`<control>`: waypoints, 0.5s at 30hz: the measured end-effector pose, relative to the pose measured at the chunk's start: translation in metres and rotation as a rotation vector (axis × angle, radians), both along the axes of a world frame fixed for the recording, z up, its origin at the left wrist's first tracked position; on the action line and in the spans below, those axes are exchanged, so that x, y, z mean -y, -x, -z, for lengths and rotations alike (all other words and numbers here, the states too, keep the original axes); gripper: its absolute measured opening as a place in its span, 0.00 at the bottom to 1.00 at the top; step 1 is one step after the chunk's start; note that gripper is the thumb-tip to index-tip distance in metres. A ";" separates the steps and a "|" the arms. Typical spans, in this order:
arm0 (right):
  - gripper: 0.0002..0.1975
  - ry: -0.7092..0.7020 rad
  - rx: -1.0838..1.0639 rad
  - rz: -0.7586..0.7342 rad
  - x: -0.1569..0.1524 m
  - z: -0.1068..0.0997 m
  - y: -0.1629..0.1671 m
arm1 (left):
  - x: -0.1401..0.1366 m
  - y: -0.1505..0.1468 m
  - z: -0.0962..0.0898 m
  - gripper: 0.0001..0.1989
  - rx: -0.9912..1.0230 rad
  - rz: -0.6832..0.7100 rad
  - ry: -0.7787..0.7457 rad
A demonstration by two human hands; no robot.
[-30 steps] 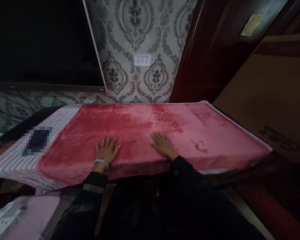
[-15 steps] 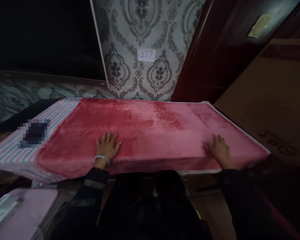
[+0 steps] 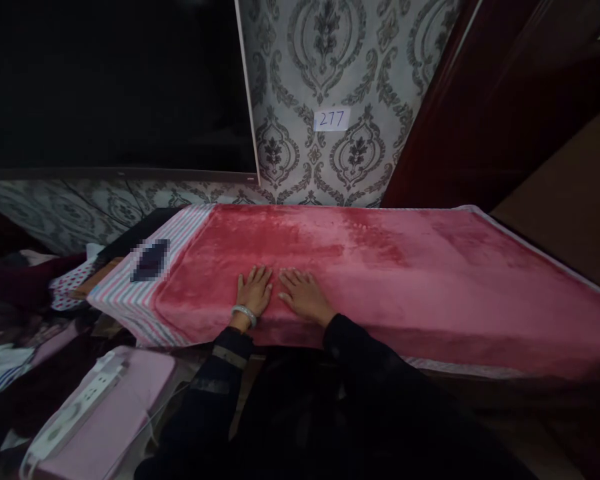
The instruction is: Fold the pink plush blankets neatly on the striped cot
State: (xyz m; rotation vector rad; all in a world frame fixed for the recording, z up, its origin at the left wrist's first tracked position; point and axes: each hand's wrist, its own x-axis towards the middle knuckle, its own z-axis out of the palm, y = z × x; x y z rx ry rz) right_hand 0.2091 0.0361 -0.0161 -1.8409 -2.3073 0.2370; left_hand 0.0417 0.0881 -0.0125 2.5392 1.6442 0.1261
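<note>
A red and pink plush blanket [image 3: 405, 287] with a striped border lies spread over a long table, its front edge hanging down. My left hand [image 3: 255, 291], with a pale bracelet at the wrist, rests flat on the blanket near its front edge, fingers spread. Close beside it, my right hand [image 3: 306, 295] also lies flat on the plush, fingers stretched out. The two hands are slightly apart, and neither holds anything. On the striped end at the left sits a dark, pixelated object [image 3: 151, 260] whose kind I cannot make out.
A large dark screen [image 3: 115, 87] hangs on the patterned wall, near a paper label [image 3: 332, 119] reading 277. A brown panel [image 3: 570, 193] stands at the right. Lower left, a white power strip [image 3: 75, 407] lies on a pink surface [image 3: 145, 373], beside piled clothes [image 3: 25, 333].
My right hand has moved left across the blanket, from its right part to beside my left hand. The view has turned left, showing more of the clothes and power strip.
</note>
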 end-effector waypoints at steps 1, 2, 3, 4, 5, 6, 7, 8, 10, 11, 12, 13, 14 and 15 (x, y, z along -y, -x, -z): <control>0.31 -0.002 0.018 0.041 0.004 0.004 -0.012 | 0.000 -0.001 0.001 0.29 -0.009 0.005 -0.006; 0.31 -0.003 0.045 0.101 0.010 0.008 -0.027 | 0.001 -0.002 0.001 0.29 -0.015 0.009 -0.009; 0.31 -0.001 0.079 0.172 0.018 0.012 -0.046 | 0.001 -0.002 0.002 0.29 -0.017 0.013 -0.011; 0.31 0.005 0.122 0.254 0.028 0.015 -0.067 | 0.002 -0.003 0.003 0.30 -0.016 0.016 -0.011; 0.31 0.012 0.165 0.340 0.039 0.018 -0.089 | 0.002 -0.003 0.003 0.31 -0.012 0.021 -0.011; 0.31 0.024 0.199 0.422 0.050 0.021 -0.111 | 0.002 -0.003 0.004 0.31 -0.007 0.027 -0.011; 0.31 0.035 0.219 0.499 0.061 0.022 -0.131 | 0.001 -0.002 0.004 0.32 -0.001 0.032 -0.010; 0.31 0.046 0.228 0.571 0.072 0.023 -0.149 | 0.001 -0.002 0.005 0.32 0.003 0.032 -0.012; 0.32 0.030 0.229 0.689 0.086 0.024 -0.171 | 0.001 -0.004 0.005 0.33 0.007 0.013 -0.021; 0.33 -0.003 0.223 0.709 0.088 0.024 -0.174 | 0.002 -0.007 0.004 0.34 0.008 -0.003 -0.023; 0.33 -0.040 0.210 0.706 0.088 0.025 -0.173 | 0.005 -0.012 0.004 0.35 0.011 -0.017 -0.021; 0.33 -0.079 0.190 0.682 0.086 0.026 -0.168 | 0.009 -0.019 0.004 0.36 0.017 -0.019 -0.012; 0.32 -0.112 0.163 0.648 0.082 0.029 -0.159 | 0.015 -0.028 0.005 0.38 0.026 -0.005 0.005; 0.32 -0.132 0.134 0.616 0.077 0.031 -0.149 | 0.022 -0.038 0.006 0.39 0.041 0.033 0.027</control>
